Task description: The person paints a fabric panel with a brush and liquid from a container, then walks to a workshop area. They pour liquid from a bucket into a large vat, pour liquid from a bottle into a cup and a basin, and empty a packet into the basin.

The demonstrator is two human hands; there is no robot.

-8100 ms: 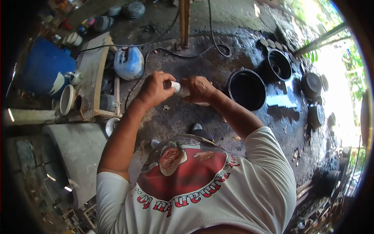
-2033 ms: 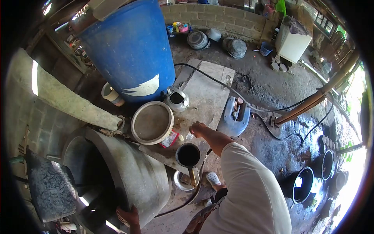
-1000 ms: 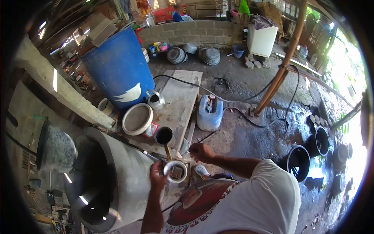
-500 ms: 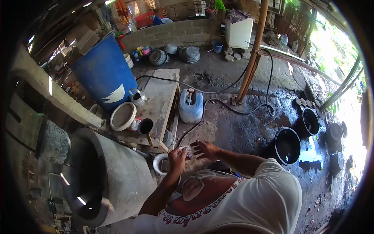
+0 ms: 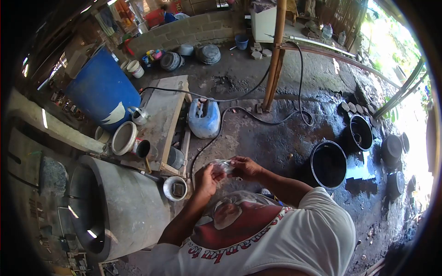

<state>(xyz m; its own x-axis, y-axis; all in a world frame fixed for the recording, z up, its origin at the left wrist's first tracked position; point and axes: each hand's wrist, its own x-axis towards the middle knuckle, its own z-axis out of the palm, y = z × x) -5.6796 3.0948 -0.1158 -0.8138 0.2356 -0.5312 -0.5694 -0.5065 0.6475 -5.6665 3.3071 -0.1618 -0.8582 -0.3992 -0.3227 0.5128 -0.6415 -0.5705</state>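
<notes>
In front of my chest, both hands hold a small clear plastic packet [image 5: 223,165]. My left hand [image 5: 206,177] pinches its left end and my right hand [image 5: 245,167] grips its right end. A small white bowl [image 5: 175,188] with a dark block in it sits on the ground just left of my left hand. A dark ladle-like cup [image 5: 143,149] with a wooden handle rests on the low wooden platform [image 5: 163,110] beyond it.
A large concrete ring [image 5: 110,207] lies on its side at the left. A blue barrel [image 5: 99,89], a kettle [image 5: 137,116], a round pan [image 5: 123,137] and a blue jerrycan [image 5: 203,117] stand ahead. Black buckets [image 5: 328,164] sit on wet ground right, near a bamboo post [image 5: 275,50].
My left hand has let go of the white bowl, which now sits on the ground. Both hands have come together on the clear packet. My view has swung right.
</notes>
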